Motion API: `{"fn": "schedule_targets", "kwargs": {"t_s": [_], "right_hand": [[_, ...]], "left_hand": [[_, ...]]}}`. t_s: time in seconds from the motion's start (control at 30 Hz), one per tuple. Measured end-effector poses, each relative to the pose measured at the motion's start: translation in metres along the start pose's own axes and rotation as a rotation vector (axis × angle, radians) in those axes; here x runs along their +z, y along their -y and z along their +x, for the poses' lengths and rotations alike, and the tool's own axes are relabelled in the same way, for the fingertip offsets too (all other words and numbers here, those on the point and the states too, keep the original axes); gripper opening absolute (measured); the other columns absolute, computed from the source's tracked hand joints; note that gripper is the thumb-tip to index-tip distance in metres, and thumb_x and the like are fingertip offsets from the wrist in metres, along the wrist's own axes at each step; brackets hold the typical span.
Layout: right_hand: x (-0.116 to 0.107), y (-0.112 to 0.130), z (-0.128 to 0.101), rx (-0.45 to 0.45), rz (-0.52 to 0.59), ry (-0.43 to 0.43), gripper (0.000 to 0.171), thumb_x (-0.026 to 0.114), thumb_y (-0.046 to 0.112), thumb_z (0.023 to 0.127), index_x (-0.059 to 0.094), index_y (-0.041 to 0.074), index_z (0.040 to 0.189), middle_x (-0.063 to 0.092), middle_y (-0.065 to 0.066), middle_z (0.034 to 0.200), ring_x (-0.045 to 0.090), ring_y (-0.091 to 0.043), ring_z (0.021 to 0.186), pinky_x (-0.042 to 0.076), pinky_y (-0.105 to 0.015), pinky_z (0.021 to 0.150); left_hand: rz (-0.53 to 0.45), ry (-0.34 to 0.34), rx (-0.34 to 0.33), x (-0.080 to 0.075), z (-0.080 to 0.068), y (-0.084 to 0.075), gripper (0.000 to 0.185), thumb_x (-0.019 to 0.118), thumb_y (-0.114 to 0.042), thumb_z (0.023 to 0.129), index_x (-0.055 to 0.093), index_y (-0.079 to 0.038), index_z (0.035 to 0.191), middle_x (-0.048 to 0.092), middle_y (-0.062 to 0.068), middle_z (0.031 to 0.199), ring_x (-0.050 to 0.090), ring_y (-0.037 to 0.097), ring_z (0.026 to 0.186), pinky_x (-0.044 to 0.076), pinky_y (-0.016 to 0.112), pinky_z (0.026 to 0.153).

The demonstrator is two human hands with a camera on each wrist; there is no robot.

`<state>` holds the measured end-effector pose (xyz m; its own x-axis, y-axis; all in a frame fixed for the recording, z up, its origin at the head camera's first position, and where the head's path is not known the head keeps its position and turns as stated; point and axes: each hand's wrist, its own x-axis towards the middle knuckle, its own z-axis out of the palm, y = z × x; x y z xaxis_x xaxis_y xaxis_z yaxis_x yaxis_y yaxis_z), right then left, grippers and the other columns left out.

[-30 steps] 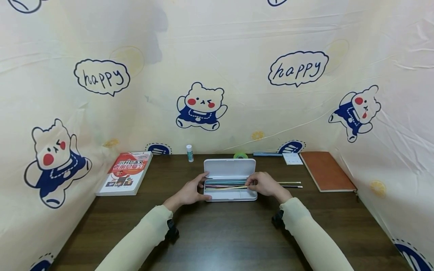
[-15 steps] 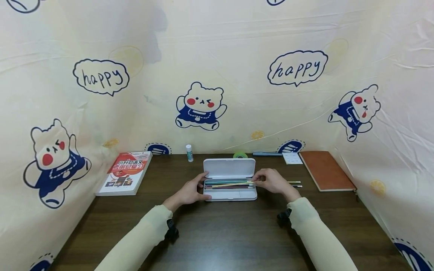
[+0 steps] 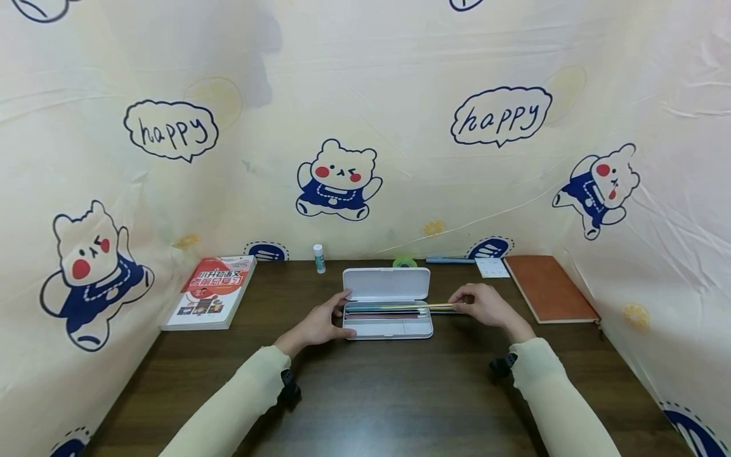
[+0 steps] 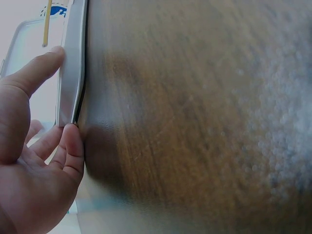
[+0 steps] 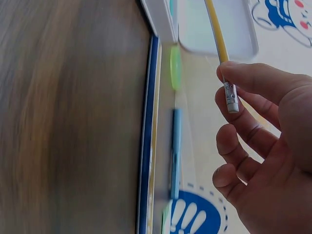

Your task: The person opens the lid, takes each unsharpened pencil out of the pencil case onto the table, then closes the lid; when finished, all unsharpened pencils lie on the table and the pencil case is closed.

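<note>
Left hand (image 3: 317, 325) steadies the open pencil case (image 3: 387, 309) on the desk (image 3: 388, 393); right hand (image 3: 485, 306) pinches the yellow pencil (image 3: 400, 308) by its eraser end, best kept level and parallel to the tray.

Both arms wear long, close-fitting sleeves of pale cream-yellow cloth, left sleeve (image 3: 228, 406) and right sleeve (image 3: 562, 406), each ending at the wrist behind the bare fingers. Under each cuff sits a small black wrist-mounted device, left (image 3: 288, 388) and right (image 3: 501, 366).
</note>
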<state>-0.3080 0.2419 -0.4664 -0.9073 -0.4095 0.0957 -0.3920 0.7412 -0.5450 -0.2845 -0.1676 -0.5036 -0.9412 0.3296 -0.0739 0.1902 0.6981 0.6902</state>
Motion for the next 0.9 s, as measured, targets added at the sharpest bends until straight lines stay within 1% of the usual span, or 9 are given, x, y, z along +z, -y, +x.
{"fn": "schedule_targets", "kwargs": {"t_s": [0.17,0.37,0.57,0.73,0.9], "right_hand": [[-0.011,-0.015,-0.011,0.026,-0.015,-0.025,0.006,0.071,0.017,0.092,0.076,0.017,0.096,0.067,0.002,0.085,0.054,-0.015,0.077,0.045,-0.028,0.069],[-0.028,-0.03,-0.025,0.096,0.015,-0.025,0.012,0.07,0.017,0.094,0.076,0.011,0.102,0.067,-0.002,0.088,0.053,-0.017,0.079,0.045,-0.029,0.068],[-0.036,-0.05,-0.036,0.139,0.003,-0.032,0.01,0.07,0.018,0.093,0.076,0.014,0.1,0.069,-0.001,0.089,0.055,-0.018,0.081,0.046,-0.029,0.069],[-0.041,-0.065,-0.045,0.147,0.004,-0.032,0.008,0.069,0.014,0.093,0.076,0.014,0.098,0.069,-0.001,0.088,0.056,-0.018,0.08,0.048,-0.029,0.07],[-0.044,-0.074,-0.053,0.144,-0.011,-0.039,0.007,0.07,0.014,0.092,0.076,0.014,0.096,0.069,0.0,0.087,0.055,-0.017,0.081,0.046,-0.029,0.072]], "left_hand": [[0.001,0.005,-0.003,0.0,0.0,0.0,0.096,0.084,-0.037,0.08,0.029,-0.02,0.157,0.054,0.007,0.144,0.056,0.021,0.114,0.047,0.046,0.102],[-0.006,0.011,-0.006,0.0,0.0,0.0,0.095,0.084,-0.037,0.08,0.029,-0.021,0.157,0.054,0.006,0.145,0.056,0.021,0.115,0.047,0.046,0.103],[-0.016,0.009,-0.006,0.0,0.0,0.001,0.095,0.085,-0.036,0.08,0.03,-0.021,0.157,0.054,0.006,0.144,0.056,0.021,0.115,0.047,0.046,0.103],[-0.017,0.004,0.004,0.0,0.0,0.002,0.095,0.085,-0.036,0.079,0.031,-0.02,0.156,0.054,0.007,0.144,0.056,0.022,0.114,0.047,0.046,0.102],[-0.016,0.008,0.002,0.0,0.001,0.002,0.095,0.085,-0.036,0.08,0.03,-0.02,0.156,0.054,0.007,0.144,0.056,0.022,0.114,0.047,0.047,0.102]]}}
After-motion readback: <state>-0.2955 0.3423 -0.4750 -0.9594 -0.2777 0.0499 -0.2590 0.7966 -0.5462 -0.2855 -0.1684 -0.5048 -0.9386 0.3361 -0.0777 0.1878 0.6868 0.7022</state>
